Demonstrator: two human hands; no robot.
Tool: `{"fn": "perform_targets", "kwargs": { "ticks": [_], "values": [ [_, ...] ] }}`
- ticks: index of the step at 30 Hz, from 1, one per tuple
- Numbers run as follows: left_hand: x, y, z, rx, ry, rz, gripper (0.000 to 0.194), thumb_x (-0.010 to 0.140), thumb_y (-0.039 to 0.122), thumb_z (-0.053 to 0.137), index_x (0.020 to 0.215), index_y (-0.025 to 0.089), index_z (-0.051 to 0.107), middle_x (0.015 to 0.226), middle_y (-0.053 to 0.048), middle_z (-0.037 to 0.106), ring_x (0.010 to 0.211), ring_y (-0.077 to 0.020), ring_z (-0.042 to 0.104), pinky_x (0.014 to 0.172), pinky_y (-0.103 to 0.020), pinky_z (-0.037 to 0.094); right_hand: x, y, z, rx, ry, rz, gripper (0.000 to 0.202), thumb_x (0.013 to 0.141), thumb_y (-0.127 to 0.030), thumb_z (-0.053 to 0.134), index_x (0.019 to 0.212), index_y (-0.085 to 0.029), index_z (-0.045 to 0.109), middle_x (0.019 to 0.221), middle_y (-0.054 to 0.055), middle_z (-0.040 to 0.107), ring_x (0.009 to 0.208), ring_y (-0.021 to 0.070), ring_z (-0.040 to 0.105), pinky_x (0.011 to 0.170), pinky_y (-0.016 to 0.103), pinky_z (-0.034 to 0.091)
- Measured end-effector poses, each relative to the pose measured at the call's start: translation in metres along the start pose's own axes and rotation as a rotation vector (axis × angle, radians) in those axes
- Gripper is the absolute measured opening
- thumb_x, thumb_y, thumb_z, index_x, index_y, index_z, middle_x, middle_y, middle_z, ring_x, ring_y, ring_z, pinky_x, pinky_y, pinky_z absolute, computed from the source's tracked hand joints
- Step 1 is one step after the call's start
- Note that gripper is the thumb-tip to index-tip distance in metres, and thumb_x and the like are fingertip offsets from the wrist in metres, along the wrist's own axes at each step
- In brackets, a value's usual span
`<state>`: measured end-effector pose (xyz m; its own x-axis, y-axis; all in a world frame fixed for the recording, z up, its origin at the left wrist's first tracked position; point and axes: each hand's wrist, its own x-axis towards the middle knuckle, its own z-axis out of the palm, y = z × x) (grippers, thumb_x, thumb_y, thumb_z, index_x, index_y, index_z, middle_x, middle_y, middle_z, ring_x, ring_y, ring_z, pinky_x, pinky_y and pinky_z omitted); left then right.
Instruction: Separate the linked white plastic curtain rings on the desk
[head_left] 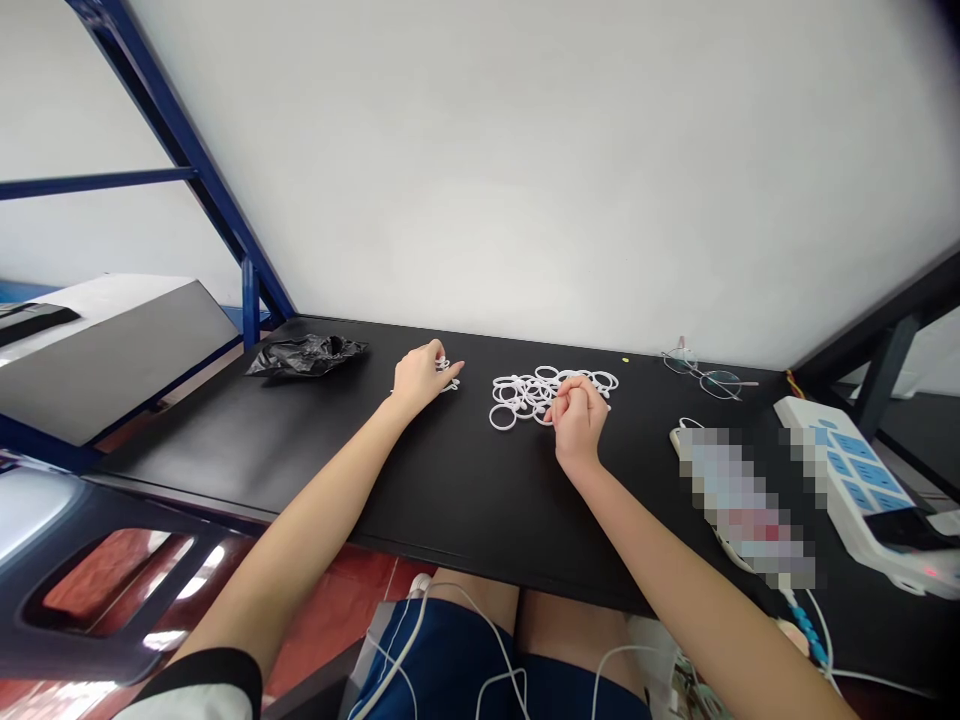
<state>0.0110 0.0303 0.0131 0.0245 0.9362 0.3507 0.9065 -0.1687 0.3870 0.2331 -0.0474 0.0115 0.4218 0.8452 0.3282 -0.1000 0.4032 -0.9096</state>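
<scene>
Many white rings (503, 417) lie in a loose pile on the black table, right of the middle. My right hand (580, 415) is at the pile's right front side, its fingers curled together; whatever they may hold is hidden. Left of the pile, my left hand (423, 375) rests over a few more white rings (451, 385), with thumb and fingers apart. Part of those rings shows between the thumb and fingers, and the palm side is hidden.
A crumpled black plastic bag (306, 356) lies at the back left of the table (480, 500). Eyeglasses (709, 378) are at the back right, near a blurred phone (742, 500) and a white power strip (855, 480) with cables.
</scene>
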Motion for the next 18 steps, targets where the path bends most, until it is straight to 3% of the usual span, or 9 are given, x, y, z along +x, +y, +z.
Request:
{"fn": "perform_targets", "kwargs": {
  "ticks": [10, 18],
  "values": [
    [-0.0004, 0.0026, -0.0054, -0.068, 0.061, -0.039, 0.033, 0.084, 0.05, 0.057, 0.072, 0.023, 0.044, 0.057, 0.002, 0.05, 0.06, -0.0168, 0.053, 0.057, -0.025, 0.028, -0.0007, -0.0003, 0.0004, 0.003, -0.002, -0.005, 0.014, 0.071, -0.016, 0.04, 0.061, -0.022, 0.048, 0.039, -0.01, 0.033, 0.035, 0.0081, 0.03, 0.038, 0.021, 0.039],
    [-0.0014, 0.002, -0.0025, -0.095, 0.056, 0.002, 0.022, 0.086, 0.038, 0.051, 0.073, 0.023, 0.042, 0.064, 0.001, 0.054, 0.063, -0.0159, 0.053, 0.058, -0.025, 0.029, -0.0002, 0.0005, 0.0001, -0.003, 0.0, -0.014, 0.016, 0.072, -0.015, 0.039, 0.061, -0.022, 0.047, 0.04, -0.009, 0.034, 0.035, 0.0083, 0.03, 0.038, 0.021, 0.039]
  ]
}}
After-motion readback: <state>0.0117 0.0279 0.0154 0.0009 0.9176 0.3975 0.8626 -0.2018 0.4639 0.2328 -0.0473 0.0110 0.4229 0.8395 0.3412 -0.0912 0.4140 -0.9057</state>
